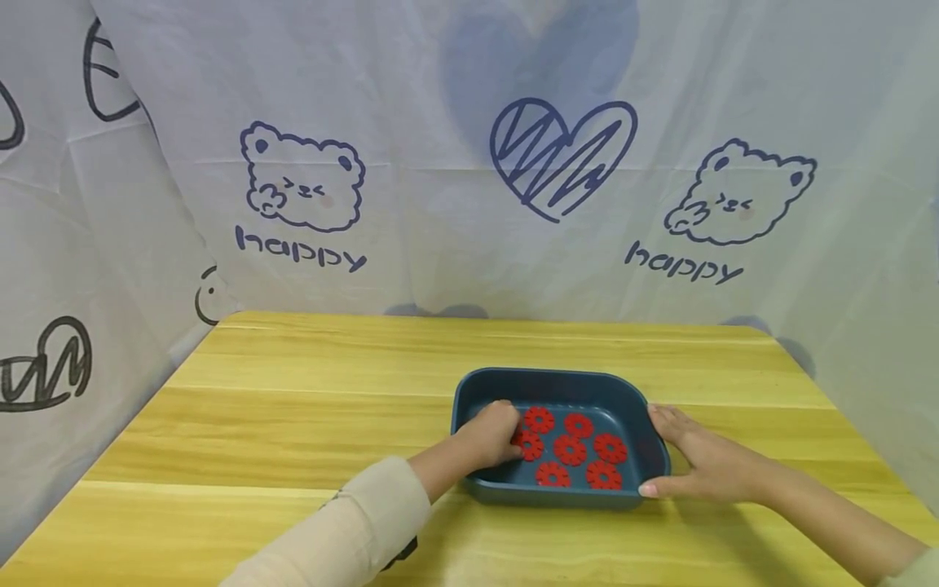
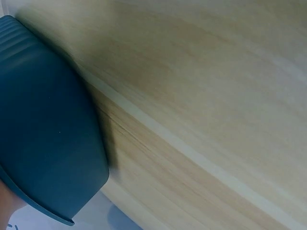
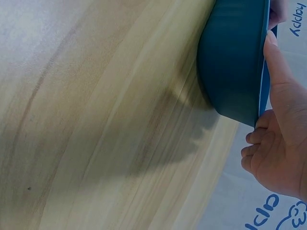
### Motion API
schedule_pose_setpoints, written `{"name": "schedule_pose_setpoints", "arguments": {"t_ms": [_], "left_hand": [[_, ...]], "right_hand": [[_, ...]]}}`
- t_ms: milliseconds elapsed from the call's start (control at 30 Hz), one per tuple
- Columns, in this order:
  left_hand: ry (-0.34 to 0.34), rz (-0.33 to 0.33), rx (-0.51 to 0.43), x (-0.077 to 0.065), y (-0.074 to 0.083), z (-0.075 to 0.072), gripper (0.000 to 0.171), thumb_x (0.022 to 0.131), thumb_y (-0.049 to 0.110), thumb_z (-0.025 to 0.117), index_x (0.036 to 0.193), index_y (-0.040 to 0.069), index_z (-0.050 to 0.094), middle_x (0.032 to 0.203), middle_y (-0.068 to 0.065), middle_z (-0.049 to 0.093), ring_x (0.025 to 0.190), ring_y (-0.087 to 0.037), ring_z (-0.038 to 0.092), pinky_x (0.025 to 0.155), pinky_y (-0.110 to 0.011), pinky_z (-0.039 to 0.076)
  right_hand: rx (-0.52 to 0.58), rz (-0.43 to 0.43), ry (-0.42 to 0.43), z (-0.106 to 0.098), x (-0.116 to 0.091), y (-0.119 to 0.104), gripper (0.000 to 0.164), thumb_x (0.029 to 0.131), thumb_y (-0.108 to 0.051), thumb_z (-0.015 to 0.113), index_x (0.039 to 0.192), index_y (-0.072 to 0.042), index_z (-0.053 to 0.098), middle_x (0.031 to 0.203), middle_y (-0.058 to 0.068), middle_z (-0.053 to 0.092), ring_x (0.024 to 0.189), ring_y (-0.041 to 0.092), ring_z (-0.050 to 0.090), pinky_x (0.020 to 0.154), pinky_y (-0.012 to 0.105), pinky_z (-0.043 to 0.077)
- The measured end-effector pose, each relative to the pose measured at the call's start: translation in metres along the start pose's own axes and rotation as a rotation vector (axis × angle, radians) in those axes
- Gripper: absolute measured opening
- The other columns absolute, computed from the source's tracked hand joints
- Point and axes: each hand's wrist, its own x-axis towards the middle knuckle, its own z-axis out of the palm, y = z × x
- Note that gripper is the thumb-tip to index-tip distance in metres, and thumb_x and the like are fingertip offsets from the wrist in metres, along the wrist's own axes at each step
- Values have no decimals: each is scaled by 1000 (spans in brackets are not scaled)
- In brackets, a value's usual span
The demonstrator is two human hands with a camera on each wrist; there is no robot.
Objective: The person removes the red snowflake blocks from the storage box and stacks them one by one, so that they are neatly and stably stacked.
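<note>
A dark blue-green rectangular plastic basin stands on the table, with several red notched discs like small flowers or gears lying inside. My left hand reaches over the near left rim into it, fingers bent down beside the leftmost discs. Its fingertips are hidden, so whether it pinches a disc does not show. At the right end my right hand holds the basin's rim, thumb at the near corner and fingers along the far side. In the right wrist view, that thumb lies against the rim.
The wood-grain table extends to both sides of the basin and behind it. A white cloth with drawn bears, a heart and lettering hangs behind the table. More cloth hangs at the left.
</note>
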Motion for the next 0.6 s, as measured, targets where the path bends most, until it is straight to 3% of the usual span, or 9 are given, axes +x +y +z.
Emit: {"name": "schedule_pose_setpoints", "arguments": {"t_ms": [333,433,600], "left_hand": [[102,42,-54,-3,-1,-2,31,79,22,73,59,5,55,65,0,43,59,-9,38,52,-18,34],[120,45,-71,-6,0,-4,27,79,24,73,66,4,60,68,0,44,61,-9,38,53,-18,35],[182,95,-100,-12,-1,-8,28,79,25,73,90,-1,69,81,-4,55,72,-12,50,65,-19,47]], "right_hand": [[-2,-7,4,1,-1,1,103,77,-50,69,140,16,20,145,37,20,131,56,19,99,66,26],[-4,-7,4,1,-1,1,103,76,-50,69,140,16,20,144,37,20,130,56,20,99,66,27],[-7,-6,2,1,0,0,103,76,-50,69,140,15,20,145,37,20,131,57,19,98,67,27]]}}
